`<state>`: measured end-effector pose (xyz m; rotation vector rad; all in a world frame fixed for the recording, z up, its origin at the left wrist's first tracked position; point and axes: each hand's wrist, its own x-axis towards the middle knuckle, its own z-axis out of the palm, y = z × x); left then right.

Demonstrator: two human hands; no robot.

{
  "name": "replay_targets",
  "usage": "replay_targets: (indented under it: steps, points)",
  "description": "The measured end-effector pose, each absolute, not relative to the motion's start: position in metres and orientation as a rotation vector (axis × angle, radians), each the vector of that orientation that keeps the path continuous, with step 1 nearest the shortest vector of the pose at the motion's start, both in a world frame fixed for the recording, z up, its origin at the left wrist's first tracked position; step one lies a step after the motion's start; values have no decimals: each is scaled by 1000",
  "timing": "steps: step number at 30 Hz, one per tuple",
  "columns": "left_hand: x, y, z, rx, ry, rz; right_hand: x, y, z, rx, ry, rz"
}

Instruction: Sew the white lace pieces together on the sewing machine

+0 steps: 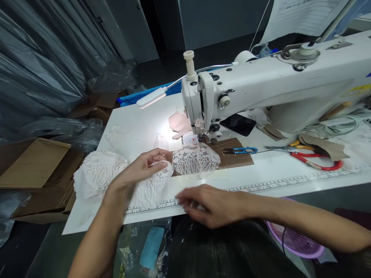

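Note:
My left hand (pixel 146 166) is closed in a pinch on the edge of a white lace piece (pixel 153 189), which hangs down over the tabletop. To its right another scalloped lace piece (pixel 197 159) lies spread in front of the presser foot of the white sewing machine (pixel 203 96). Nearer my body, my right hand (pixel 205 204) hovers over the table's front edge, slightly blurred. Its fingers are loosely curled, with thumb and fingertips apart and nothing visible between them. A heap of white lace (pixel 100 172) sits left of my left hand.
Blue thread snips (pixel 240 150) lie on a brown board (pixel 243 160), with red-handled scissors (pixel 317 162) farther right. Behind are a black phone (pixel 239 124) and pink fabric (pixel 178 122). A measuring tape (pixel 272 185) runs along the front edge. Cardboard boxes (pixel 37 166) stand left; a purple basket (pixel 301 243) is below right.

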<state>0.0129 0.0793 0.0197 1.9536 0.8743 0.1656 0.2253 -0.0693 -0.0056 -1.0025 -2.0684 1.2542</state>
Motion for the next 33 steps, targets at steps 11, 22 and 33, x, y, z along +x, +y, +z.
replay_targets:
  steps: [11, 22, 33]
  points:
    - [103, 35, 1, 2871, 715, 136, 322, -53, -43, -1342, -2254, 151]
    - [62, 87, 23, 2647, 545, -59, 268, -51, -32, -1322, -2396, 420]
    - [131, 129, -10, 2464, 689, 243, 307, -22, -24, -1333, -2245, 557]
